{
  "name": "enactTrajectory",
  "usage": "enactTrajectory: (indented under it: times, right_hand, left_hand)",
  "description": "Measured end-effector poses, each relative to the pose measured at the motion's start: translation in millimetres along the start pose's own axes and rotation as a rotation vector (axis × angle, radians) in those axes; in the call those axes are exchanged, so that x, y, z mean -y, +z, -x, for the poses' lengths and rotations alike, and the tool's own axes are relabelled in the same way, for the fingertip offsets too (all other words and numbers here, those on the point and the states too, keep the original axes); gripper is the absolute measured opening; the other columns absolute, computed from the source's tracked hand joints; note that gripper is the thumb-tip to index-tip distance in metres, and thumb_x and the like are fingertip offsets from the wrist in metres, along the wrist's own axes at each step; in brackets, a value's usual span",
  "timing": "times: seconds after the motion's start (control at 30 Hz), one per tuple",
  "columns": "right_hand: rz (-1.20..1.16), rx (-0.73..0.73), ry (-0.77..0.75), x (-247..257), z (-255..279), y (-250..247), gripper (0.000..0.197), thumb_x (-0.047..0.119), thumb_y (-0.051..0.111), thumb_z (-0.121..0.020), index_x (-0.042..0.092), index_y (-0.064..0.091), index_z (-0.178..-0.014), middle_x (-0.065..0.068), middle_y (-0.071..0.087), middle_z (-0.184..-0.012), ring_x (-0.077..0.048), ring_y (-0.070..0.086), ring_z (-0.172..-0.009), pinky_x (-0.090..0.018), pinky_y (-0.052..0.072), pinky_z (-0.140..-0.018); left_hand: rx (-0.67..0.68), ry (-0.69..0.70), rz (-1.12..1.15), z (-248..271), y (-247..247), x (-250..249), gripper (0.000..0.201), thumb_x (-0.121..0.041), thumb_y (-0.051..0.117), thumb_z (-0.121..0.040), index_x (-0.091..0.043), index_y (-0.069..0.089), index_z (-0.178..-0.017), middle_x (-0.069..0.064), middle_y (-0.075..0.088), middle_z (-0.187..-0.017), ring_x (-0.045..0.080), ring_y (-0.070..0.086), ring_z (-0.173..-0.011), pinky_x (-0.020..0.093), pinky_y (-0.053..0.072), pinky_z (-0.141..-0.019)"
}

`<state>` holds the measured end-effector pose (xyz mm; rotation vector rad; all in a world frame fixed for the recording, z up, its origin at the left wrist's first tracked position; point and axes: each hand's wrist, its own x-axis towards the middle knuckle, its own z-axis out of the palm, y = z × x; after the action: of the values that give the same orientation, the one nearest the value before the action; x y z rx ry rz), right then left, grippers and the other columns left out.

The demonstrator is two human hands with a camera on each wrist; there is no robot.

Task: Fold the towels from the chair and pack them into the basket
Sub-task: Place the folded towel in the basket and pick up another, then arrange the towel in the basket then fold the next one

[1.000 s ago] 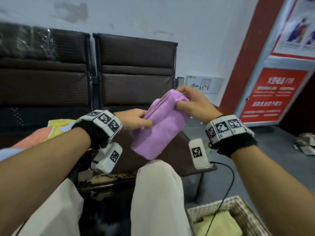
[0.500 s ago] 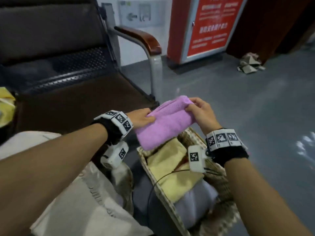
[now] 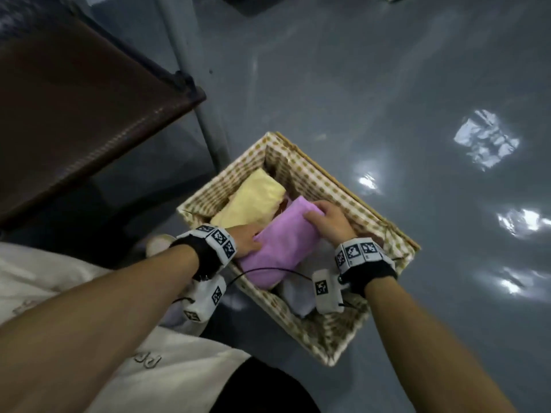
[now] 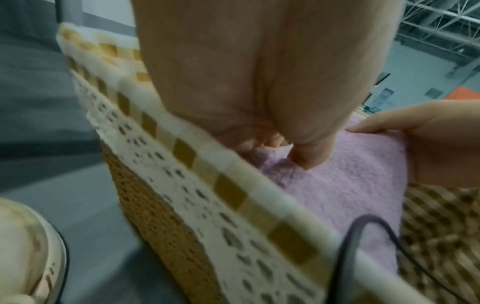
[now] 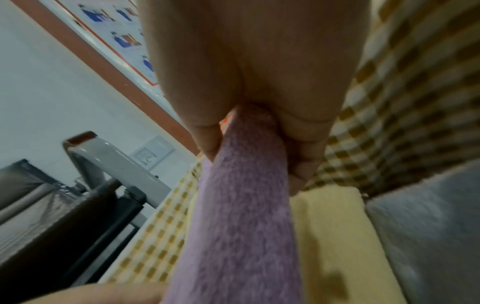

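A folded purple towel (image 3: 283, 242) lies low inside the wicker basket (image 3: 337, 186), which has a checked cloth lining. My left hand (image 3: 247, 238) grips the towel's left edge, thumb on top (image 4: 309, 156). My right hand (image 3: 328, 223) pinches its far right edge between thumb and fingers (image 5: 259, 131). A folded yellow towel (image 3: 253, 201) lies in the basket's far end, beside the purple one (image 5: 241, 226). A pale lilac-grey towel (image 3: 298, 296) shows at the basket's near end, under my right wrist.
The basket stands on a glossy grey floor (image 3: 387, 84). A brown chair seat (image 3: 74, 114) and its grey metal leg (image 3: 208, 126) are up left of the basket. My cream-trousered legs (image 3: 74, 293) fill the lower left. A black cable (image 3: 268, 271) crosses the purple towel.
Both hands have carried the purple towel from in front of the chair down into the basket. The head view has swung down from the chairs to the floor.
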<state>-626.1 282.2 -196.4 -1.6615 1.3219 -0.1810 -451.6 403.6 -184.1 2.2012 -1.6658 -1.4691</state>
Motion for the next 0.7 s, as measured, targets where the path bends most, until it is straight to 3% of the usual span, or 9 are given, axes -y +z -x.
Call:
enactTrajectory:
  times: [0.07,0.17,0.27,0.33,0.4,0.53,0.7]
  right_hand:
    - [0.023,-0.001,0.054,-4,-3,7,0.035,0.022,0.06,-0.087,0.009,0.062,-0.12,-0.014,0.065,-0.117,-0.027,0.06,-0.106,-0.037,0.048,-0.095]
    - [0.143,0.017,0.102,-10,-8,14,0.04,0.024,0.058,-0.09,0.008,0.058,-0.127,-0.014,0.062,-0.123,-0.03,0.057,-0.113,-0.03,0.042,-0.096]
    - [0.283,0.032,0.098,-5,-9,16,0.039,0.022,0.058,-0.091,0.01,0.056,-0.128,-0.013,0.064,-0.121,-0.027,0.06,-0.104,-0.026,0.043,-0.085]
    - [0.348,0.041,0.073,4,-6,16,0.039,0.018,0.058,-0.089,0.012,0.056,-0.128,-0.011,0.064,-0.121,-0.025,0.06,-0.104,-0.027,0.046,-0.088]
    - [0.407,0.047,-0.006,19,-2,15,0.038,0.014,0.058,-0.087,0.01,0.058,-0.125,-0.01,0.063,-0.122,-0.027,0.058,-0.111,-0.029,0.044,-0.095]
    - [0.496,0.085,-0.235,68,4,13,0.024,0.01,0.057,-0.087,0.008,0.064,-0.11,-0.01,0.064,-0.111,-0.025,0.059,-0.104,-0.025,0.042,-0.084]
    - [0.509,0.13,-0.521,187,15,30,0.022,0.014,0.057,-0.089,0.013,0.068,-0.109,-0.004,0.068,-0.111,-0.021,0.062,-0.102,-0.022,0.041,-0.084]
  left_hand:
    - [-0.01,-0.007,-0.035,-2,3,1,0.046,-0.017,0.049,-0.094,-0.01,0.041,-0.138,0.018,0.053,-0.132,0.032,0.052,-0.116,0.03,0.039,-0.095]
    - [-0.014,-0.068,-0.095,-2,6,2,0.041,-0.022,0.05,-0.094,-0.007,0.046,-0.132,0.018,0.055,-0.129,0.032,0.054,-0.114,0.033,0.042,-0.094]
    - [-0.053,-0.107,-0.066,5,2,3,0.038,-0.024,0.051,-0.093,-0.008,0.051,-0.127,0.014,0.057,-0.128,0.029,0.055,-0.114,0.034,0.045,-0.096]
    - [-0.1,-0.102,-0.01,15,-9,4,0.039,-0.028,0.051,-0.093,-0.012,0.052,-0.129,0.009,0.056,-0.131,0.025,0.054,-0.117,0.032,0.043,-0.099]
    - [-0.17,-0.074,0.036,28,-28,5,0.034,-0.029,0.053,-0.093,-0.017,0.057,-0.124,0.005,0.059,-0.126,0.021,0.055,-0.114,0.028,0.043,-0.096]
    - [-0.388,-0.029,0.14,67,-71,6,0.022,-0.023,0.057,-0.09,-0.021,0.066,-0.11,0.002,0.065,-0.115,0.017,0.059,-0.107,0.024,0.044,-0.088]
    - [-0.676,-0.005,0.232,144,-145,22,0.023,-0.017,0.056,-0.09,-0.02,0.062,-0.111,0.001,0.067,-0.11,0.018,0.061,-0.103,0.031,0.047,-0.091]
